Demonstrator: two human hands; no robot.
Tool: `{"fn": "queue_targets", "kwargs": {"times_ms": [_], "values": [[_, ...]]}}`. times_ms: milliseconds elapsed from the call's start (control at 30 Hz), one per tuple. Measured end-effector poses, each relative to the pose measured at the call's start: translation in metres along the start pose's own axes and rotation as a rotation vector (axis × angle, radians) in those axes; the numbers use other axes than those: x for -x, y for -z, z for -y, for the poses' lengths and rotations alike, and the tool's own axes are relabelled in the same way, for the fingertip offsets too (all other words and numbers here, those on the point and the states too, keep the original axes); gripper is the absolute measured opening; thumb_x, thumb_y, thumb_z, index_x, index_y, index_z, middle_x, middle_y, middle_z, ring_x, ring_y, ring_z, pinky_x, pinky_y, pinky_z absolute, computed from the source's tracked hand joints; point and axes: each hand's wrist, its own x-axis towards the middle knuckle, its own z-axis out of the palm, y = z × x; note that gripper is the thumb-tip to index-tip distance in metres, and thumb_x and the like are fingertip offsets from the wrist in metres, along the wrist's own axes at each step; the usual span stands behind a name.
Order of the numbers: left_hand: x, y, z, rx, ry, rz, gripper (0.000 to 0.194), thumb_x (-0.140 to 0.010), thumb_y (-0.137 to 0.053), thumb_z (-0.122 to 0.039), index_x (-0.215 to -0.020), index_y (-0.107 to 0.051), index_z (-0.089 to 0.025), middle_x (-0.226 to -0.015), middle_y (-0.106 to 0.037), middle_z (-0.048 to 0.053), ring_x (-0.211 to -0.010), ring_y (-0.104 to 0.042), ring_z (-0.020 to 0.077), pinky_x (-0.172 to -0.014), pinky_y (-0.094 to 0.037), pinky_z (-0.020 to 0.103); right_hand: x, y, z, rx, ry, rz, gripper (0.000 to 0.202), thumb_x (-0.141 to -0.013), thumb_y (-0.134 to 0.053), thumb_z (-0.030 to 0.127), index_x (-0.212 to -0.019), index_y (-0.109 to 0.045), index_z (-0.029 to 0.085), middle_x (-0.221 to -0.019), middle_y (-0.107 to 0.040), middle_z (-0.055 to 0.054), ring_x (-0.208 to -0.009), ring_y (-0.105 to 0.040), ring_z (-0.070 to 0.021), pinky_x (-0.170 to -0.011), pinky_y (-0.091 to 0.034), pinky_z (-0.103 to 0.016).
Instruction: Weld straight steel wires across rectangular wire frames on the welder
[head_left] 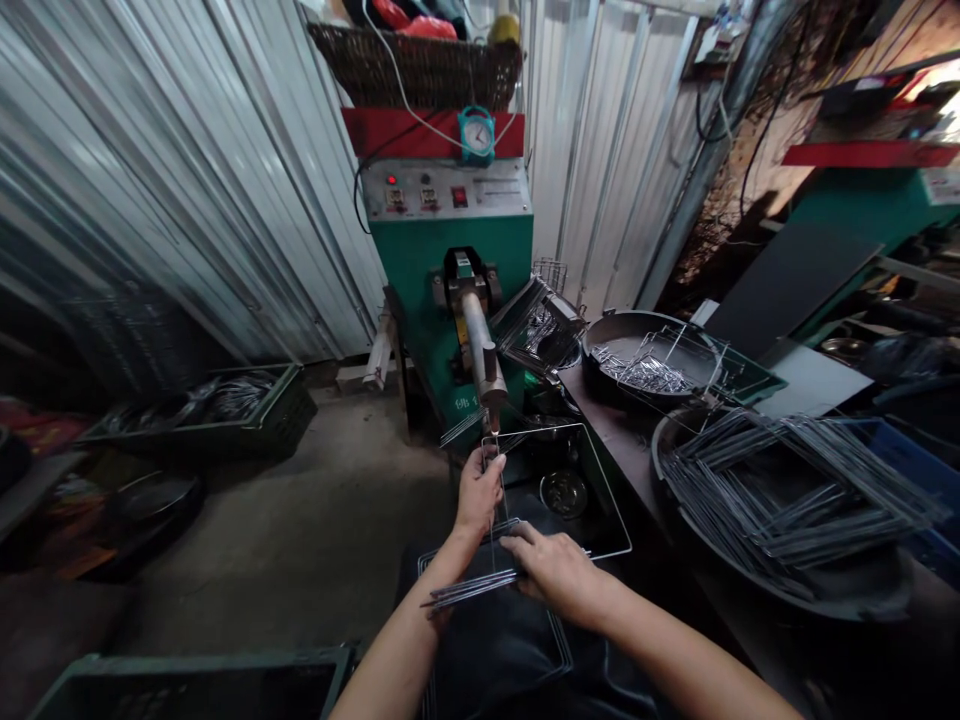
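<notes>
Several rods [474, 588], crosswise, tips leftward, clamped in right hand [556, 575]; wire frame [608, 488] pinched in left hand [480, 488]

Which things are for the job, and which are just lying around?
For the job, it seems:
green machine
wire frame near its tip
wires in the right hand

Probably just lying around:
clock
basket

1. Left hand [481, 490] is pinching wire frame [608, 488] near green machine's [416, 260] metal arm [477, 340].
2. Right hand [559, 570] is gripping wire bundle [474, 588].
3. Near pan [787, 598] is holding stacked frames [780, 500].
4. Far pan [619, 390] is sitting on tabletop [600, 418], holding small metal pieces [645, 371].
5. Teal clock [477, 135] is hanging on machine.
</notes>
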Motion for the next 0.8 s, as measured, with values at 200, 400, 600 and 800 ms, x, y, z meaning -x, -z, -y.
{"fn": "queue_targets", "kwargs": {"times_ms": [200,400,600,800], "values": [[-0.0005,-0.0007,0.0005,-0.001,-0.007,-0.012,0.033,-0.063,-0.063,-0.035,-0.085,-0.045,-0.02,-0.045,-0.026,-0.013,-0.029,-0.02,0.001,-0.029,-0.014,0.014,0.0012,0.0028,0.0002,0.024,0.015,-0.002,0.044,-0.076,-0.056,0.027,-0.117,-0.042,0.02,-0.111,-0.051,-0.008,-0.076,-0.061,-0.0187,-0.059,-0.044,-0.027],[-0.0002,0.0,0.0015,-0.02,-0.007,-0.019,0.033,-0.063,-0.063,-0.036,-0.086,-0.046,-0.02,-0.045,-0.027,-0.013,-0.029,-0.02,0.0006,-0.029,-0.015,0.013,-0.0002,0.0069,0.002,0.028,0.02,0.023,0.042,-0.077,-0.055,0.028,-0.116,-0.043,0.02,-0.111,-0.052,-0.007,-0.077,-0.06,-0.0192,-0.058,-0.045,-0.027],[0.0016,-0.0016,0.0004,-0.004,-0.017,-0.022,0.033,-0.064,-0.063,-0.035,-0.087,-0.046,-0.02,-0.045,-0.027,-0.013,-0.029,-0.02,0.0003,-0.03,-0.016,0.013,0.0011,0.0094,0.0033,0.055,0.019,0.021,0.042,-0.077,-0.055,0.03,-0.116,-0.043,0.019,-0.109,-0.052,-0.008,-0.075,-0.06,-0.0187,-0.057,-0.045,-0.027],[0.0022,-0.0023,-0.0012,-0.002,-0.039,-0.008,0.032,-0.064,-0.063,-0.035,-0.087,-0.046,-0.021,-0.046,-0.028,-0.013,-0.029,-0.02,0.0003,-0.029,-0.013,0.014,0.0023,0.0081,0.0034,0.076,0.033,0.005,0.041,-0.077,-0.056,0.028,-0.115,-0.043,0.019,-0.108,-0.053,-0.007,-0.074,-0.06,-0.0186,-0.054,-0.045,-0.026]]}}
